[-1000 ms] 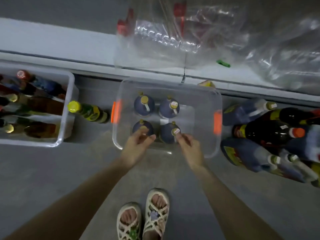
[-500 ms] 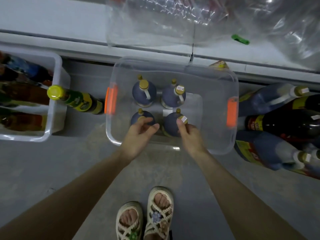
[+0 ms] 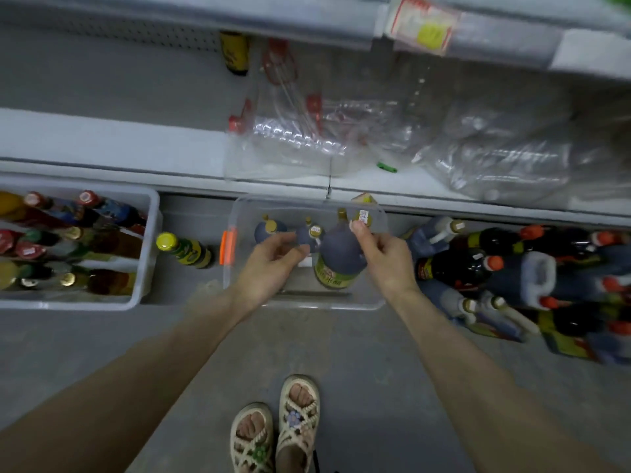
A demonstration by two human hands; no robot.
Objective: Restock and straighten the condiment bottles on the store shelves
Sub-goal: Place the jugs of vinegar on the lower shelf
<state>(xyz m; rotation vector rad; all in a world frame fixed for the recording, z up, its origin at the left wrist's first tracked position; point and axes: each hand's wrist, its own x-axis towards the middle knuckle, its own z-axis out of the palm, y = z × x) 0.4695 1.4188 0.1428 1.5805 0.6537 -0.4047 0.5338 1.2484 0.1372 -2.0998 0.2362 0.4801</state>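
In the head view, a dark bottle point(image 3: 341, 257) was held above the clear bin point(image 3: 324, 306), gripped near its neck by the right hand point(image 3: 386, 257). The left hand point(image 3: 273, 261) lay at its nine o'clock; its hold could not be told. The bottle would best be supported underneath and carried upright to the shelf point(image 3: 102, 138) at twelve o'clock.

Legible text: none. You can log white cap stickers point(image 3: 364, 216), a green-and-yellow label point(image 3: 333, 276) on the dark bottle point(image 3: 341, 254), and a red-edged shelf tag point(image 3: 423, 23); the print on all of them is too blurred to read.
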